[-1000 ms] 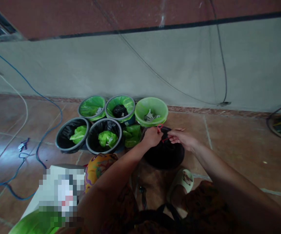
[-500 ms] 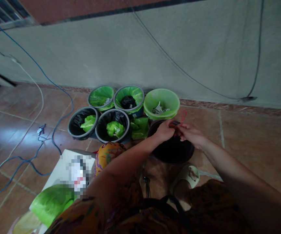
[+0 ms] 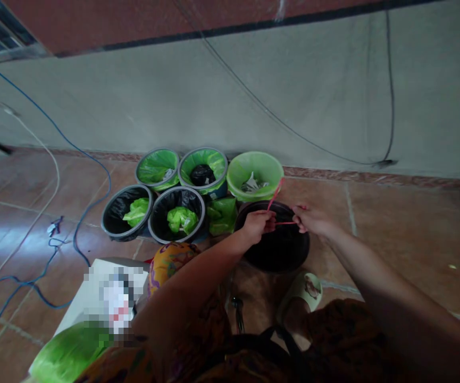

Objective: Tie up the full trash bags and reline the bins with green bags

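Note:
A thin red string (image 3: 285, 223) runs taut between my two hands, and its other part sticks up above the left fingers. My left hand (image 3: 257, 223) is closed on it, with the fingers curled. Pinched at the string's other end is my right hand (image 3: 308, 219). Both hands are over a dark bucket (image 3: 279, 252) on the floor; its inside is too dark to make out. Beside the bucket, on the left, lies a folded green plastic bag (image 3: 222, 215).
Behind stands a light green bucket (image 3: 233, 178) holding pale scraps. Several grey-rimmed bins (image 3: 150, 231) with green or black liners stand to its left. A white box (image 3: 76, 298) bears a green bag (image 3: 68, 354). A blue cable (image 3: 90, 210) crosses the tiles.
My hands have moved apart, and the red string is now stretched between them. Before, they were together over the bucket with a red loop standing up. The view has shifted slightly.

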